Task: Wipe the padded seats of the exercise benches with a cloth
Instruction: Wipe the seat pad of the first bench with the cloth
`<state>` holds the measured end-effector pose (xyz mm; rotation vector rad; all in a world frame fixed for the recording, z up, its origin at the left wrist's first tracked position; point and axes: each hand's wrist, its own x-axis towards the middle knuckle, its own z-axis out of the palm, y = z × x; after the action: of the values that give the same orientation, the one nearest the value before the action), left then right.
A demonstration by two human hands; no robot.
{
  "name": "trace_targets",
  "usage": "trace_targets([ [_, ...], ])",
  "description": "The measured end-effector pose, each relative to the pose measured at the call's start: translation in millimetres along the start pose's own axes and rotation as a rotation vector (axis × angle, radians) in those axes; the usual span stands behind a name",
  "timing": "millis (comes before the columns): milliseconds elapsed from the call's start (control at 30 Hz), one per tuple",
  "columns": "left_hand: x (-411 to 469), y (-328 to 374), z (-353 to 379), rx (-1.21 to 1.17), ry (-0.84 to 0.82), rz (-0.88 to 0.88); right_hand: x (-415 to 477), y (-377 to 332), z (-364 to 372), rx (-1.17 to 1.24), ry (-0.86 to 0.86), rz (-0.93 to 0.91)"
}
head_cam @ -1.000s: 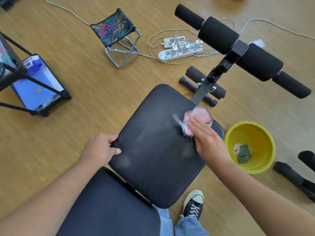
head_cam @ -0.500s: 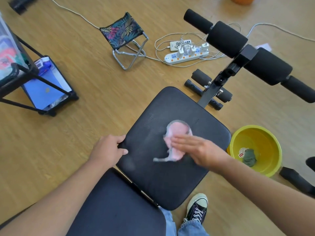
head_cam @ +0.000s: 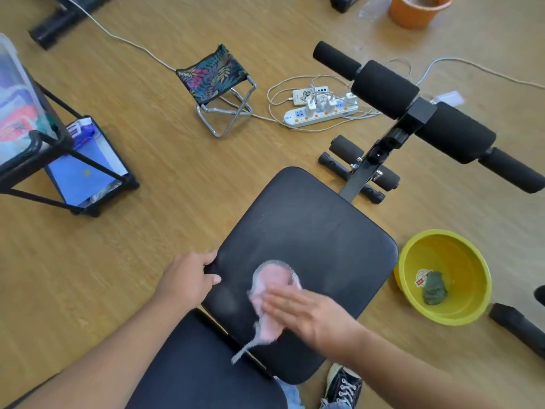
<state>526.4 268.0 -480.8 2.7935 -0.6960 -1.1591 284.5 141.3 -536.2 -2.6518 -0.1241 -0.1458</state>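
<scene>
1. two hands on one pad: keep the left hand [head_cam: 188, 278] curled over the left edge of the padded seat [head_cam: 306, 249], fingers wrapped round the rim and thumb on top, to steady the bench against the rubbing.
2. press the pink cloth [head_cam: 269, 293] flat under the right hand [head_cam: 306, 311]; fingers out straight and nearly together, palm down, pinning rather than gripping. looks blurred, so likely mid-stroke.
3. gather the loose grey-edged tail that trails toward the gap before the back pad [head_cam: 200, 370]; could snag there.
4. work in overlapping passes toward the far rounded end and the right edge, both probably unwiped yet judging by the dull streaks near the cloth only.
5. black, smooth, faintly glossy seat, rounded corners, set between the back pad and the post with the foam rollers [head_cam: 413, 113]; cloth lying on its near left part.
6. rinse in the yellow basin [head_cam: 413, 261] on the floor just right of the seat if needed.
</scene>
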Motion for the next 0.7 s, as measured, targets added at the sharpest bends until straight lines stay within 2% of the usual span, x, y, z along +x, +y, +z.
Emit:
trace_targets([
  [100, 2, -1, 1, -0.007, 0.0, -0.01, 12, 73, -50, -0.076, 0.257, 0.631],
  [133, 2, -2, 0, -0.016, -0.005, -0.019, 20, 82, -58, -0.072, 0.306, 0.783],
  [200, 3, -3, -1, -0.03, -0.018, -0.018, 39, 71, -48, -0.038, 0.355, 0.852],
  [267, 3, -3, -3, -0.037, -0.026, 0.006, 38, 36, -16, -0.029, 0.303, 0.737],
  [300, 2, -3, -3, -0.038, -0.029, 0.016, 35, 11, 3, -0.006, 0.257, 0.618],
  [400, 3, -4, -3, -0.041, -0.031, 0.027, 19, -48, 38, 0.044, 0.022, 0.128],
  [467, 3, -4, -3, -0.04, -0.037, 0.028, 14, -48, 39, -0.011, -0.124, -0.157],
  [500, 3, -4, -3, -0.039, -0.038, 0.027, 19, -40, 28, 0.008, -0.183, -0.218],
  [533, 3, -4, -3, -0.042, -0.037, 0.03, 25, -26, 14, 0.041, -0.24, -0.206],
  [600, 4, -5, -4, -0.059, -0.045, 0.031, 36, 21, -18, 0.069, -0.151, -0.006],
  [700, 6, -7, -2, -0.054, -0.053, 0.01, 43, 89, -61, 0.008, 0.161, 0.657],
])
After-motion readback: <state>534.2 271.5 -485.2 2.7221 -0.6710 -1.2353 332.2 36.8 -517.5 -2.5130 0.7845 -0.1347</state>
